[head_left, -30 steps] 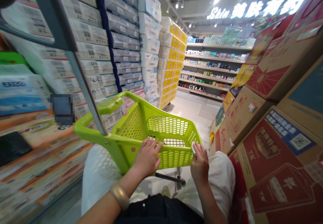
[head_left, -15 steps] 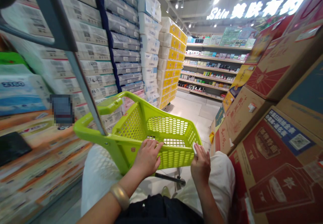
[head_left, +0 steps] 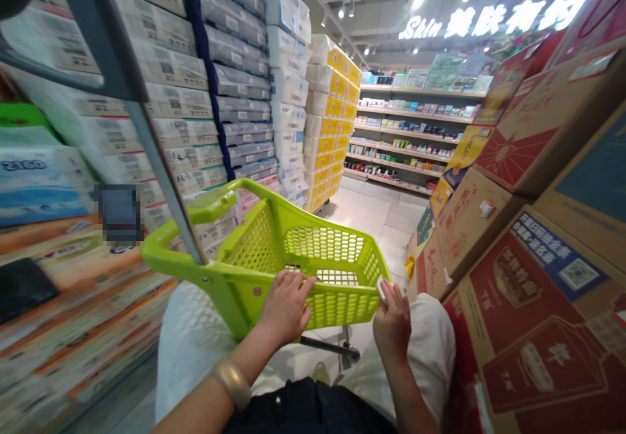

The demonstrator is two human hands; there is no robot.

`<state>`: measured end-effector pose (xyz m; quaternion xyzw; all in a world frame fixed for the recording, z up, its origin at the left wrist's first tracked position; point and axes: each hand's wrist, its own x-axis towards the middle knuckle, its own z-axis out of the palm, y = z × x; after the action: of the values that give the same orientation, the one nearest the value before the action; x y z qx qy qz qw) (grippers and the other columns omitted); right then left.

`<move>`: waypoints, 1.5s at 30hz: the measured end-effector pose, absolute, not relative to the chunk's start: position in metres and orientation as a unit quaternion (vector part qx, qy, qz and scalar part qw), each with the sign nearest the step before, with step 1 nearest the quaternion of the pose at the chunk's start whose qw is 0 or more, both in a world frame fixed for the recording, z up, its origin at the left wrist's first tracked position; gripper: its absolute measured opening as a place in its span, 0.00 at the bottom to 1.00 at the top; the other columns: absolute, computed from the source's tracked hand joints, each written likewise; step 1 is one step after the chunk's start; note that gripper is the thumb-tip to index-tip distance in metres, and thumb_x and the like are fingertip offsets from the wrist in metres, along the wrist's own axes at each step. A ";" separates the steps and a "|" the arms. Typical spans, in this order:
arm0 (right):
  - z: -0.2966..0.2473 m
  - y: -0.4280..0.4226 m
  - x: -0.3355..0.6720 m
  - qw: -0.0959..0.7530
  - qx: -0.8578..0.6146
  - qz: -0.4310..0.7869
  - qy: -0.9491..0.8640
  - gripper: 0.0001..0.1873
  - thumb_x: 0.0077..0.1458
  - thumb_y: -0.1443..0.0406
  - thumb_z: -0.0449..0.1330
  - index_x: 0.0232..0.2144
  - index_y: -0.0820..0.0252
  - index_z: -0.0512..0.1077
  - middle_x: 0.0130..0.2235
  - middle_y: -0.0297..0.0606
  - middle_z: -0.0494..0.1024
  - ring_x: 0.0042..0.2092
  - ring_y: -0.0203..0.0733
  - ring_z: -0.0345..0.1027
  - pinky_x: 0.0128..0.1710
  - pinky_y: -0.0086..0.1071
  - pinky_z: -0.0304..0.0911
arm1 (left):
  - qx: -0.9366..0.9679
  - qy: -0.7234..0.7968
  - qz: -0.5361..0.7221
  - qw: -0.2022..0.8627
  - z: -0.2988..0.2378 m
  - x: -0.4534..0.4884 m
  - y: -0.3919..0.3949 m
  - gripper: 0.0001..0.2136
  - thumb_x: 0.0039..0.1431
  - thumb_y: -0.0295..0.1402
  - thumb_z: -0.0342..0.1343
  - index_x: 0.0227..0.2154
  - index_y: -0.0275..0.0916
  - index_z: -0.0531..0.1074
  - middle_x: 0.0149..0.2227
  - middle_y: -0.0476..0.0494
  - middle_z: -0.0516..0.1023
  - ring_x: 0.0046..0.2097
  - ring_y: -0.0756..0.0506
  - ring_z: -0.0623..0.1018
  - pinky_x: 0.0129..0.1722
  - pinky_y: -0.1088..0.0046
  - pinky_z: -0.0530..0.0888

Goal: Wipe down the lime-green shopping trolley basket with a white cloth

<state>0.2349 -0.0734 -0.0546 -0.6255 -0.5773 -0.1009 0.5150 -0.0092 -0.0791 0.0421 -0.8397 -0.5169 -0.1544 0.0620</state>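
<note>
A lime-green plastic shopping cart (head_left: 235,284) with perforated walls stands between my knees, its basket holding nothing that I can see. My left hand (head_left: 287,305) is curled over the near side rim, fingers gripping it from above. At the front corner of that same rim, my right hand (head_left: 392,317) pinches a small white wipe (head_left: 381,289), mostly hidden behind the fingers. The wipe lies against or very close to the corner; exact contact is hard to make out.
Stacked packs of paper goods (head_left: 239,82) rise on the left, with yellow-and-white packs (head_left: 332,128) beyond. Cardboard cartons (head_left: 533,317) crowd the right side. A grey-handled metal pole (head_left: 161,173) crosses the upper left. Product shelves (head_left: 405,134) stand across the tiled floor (head_left: 376,209).
My right hand and the white wipe have shifted slightly right, toward the outer edge of the basket corner. My left hand and the cart have hardly moved.
</note>
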 end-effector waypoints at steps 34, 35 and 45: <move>-0.057 -0.072 0.233 0.546 -0.601 -0.057 -0.581 0.27 0.54 0.75 0.46 0.52 0.62 0.74 0.53 0.46 0.77 0.60 0.48 0.64 0.61 0.51 0.60 | -0.841 -0.512 -0.158 0.066 0.043 -0.010 -0.080 0.22 0.55 0.32 0.55 0.55 0.40 0.67 0.49 0.39 0.73 0.53 0.37 0.68 0.59 0.56 0.57; -0.055 -0.073 0.223 0.549 -0.585 -0.054 -0.595 0.27 0.55 0.75 0.46 0.53 0.61 0.73 0.54 0.44 0.77 0.61 0.47 0.64 0.62 0.51 0.60 | -0.841 -0.513 -0.159 0.067 0.043 -0.010 -0.080 0.22 0.55 0.32 0.55 0.54 0.40 0.67 0.49 0.39 0.73 0.53 0.37 0.68 0.59 0.56 0.57; -0.055 -0.073 0.227 0.544 -0.563 -0.050 -0.620 0.27 0.56 0.75 0.45 0.53 0.60 0.72 0.54 0.45 0.77 0.61 0.47 0.64 0.60 0.51 0.61 | -0.843 -0.511 -0.156 0.068 0.041 -0.010 -0.081 0.22 0.56 0.32 0.54 0.54 0.41 0.67 0.49 0.39 0.73 0.53 0.37 0.68 0.59 0.56 0.57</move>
<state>0.2268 -0.0733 -0.0545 -0.5630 -0.6198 -0.0504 0.5444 -0.0098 -0.0808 0.0414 -0.8425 -0.5111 -0.1559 0.0681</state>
